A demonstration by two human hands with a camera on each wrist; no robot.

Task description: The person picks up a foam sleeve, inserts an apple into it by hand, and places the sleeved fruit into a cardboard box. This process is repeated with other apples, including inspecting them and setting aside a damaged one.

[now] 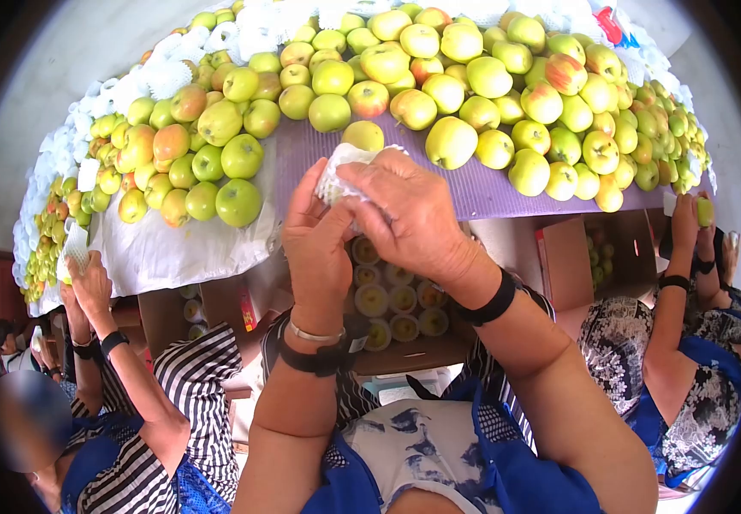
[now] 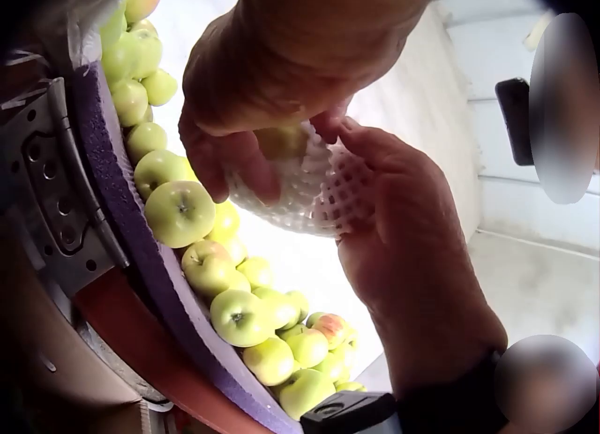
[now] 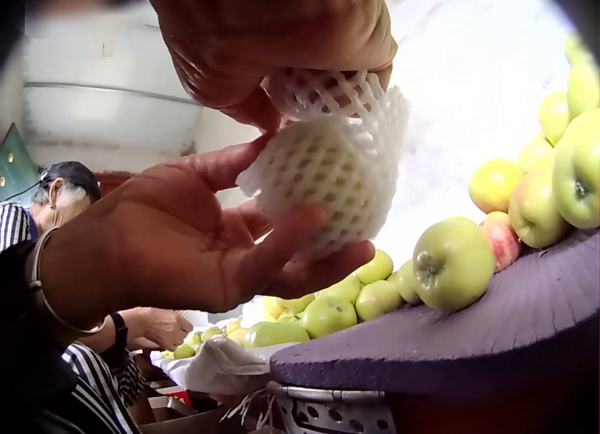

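Observation:
Both hands meet around an apple (image 2: 281, 142) in a white foam net sleeve (image 3: 323, 176), held up over the near edge of the table. My left hand (image 1: 315, 244), with a bangle at the wrist, holds the covered apple from below; its thumb and fingers lie along the net in the right wrist view. From above, my right hand (image 1: 422, 210) pinches the upper part of the net, where loose mesh stands up past the fruit. Green skin shows through the mesh. Part of the sleeve is hidden behind the right fingers in the head view.
Loose green and reddish apples (image 1: 452, 144) are heaped along the purple table edge (image 1: 490, 193). White foam nets (image 1: 169, 77) pile up behind them. Below stands a cardboard box (image 1: 413, 353) with netted apples in it. People work at the left (image 1: 92, 287) and right (image 1: 685, 227).

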